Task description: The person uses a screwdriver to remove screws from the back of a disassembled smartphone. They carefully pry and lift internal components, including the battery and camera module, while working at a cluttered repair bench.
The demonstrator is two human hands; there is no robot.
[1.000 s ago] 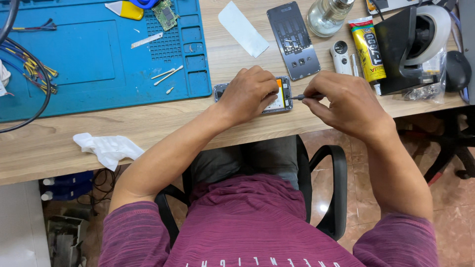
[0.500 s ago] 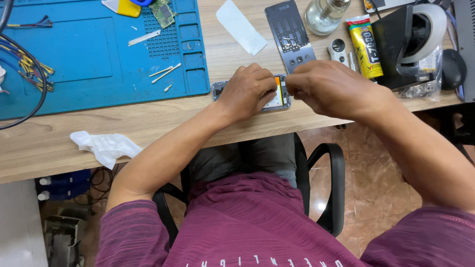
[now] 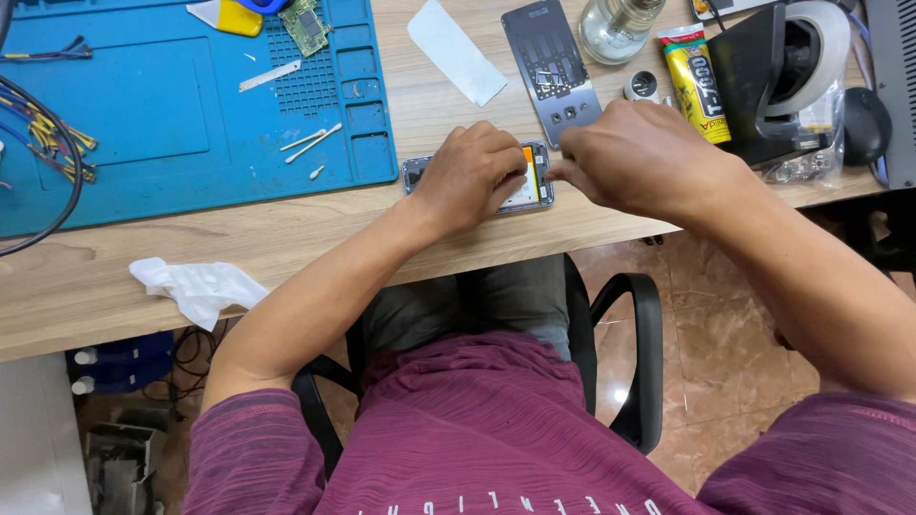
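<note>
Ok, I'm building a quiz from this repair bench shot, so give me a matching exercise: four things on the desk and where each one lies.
Things:
1. opened phone
2. crumpled tissue
3. glue tube
4. cotton swabs

Places:
A. on the blue mat
B. near the desk's front edge, left
C. under the left hand
D. beside the black stand

Pairs: 1-C, 2-B, 3-D, 4-A

Wooden desk [image 3: 286, 257], black chair [image 3: 625, 362], tiled floor [image 3: 725, 343]
</note>
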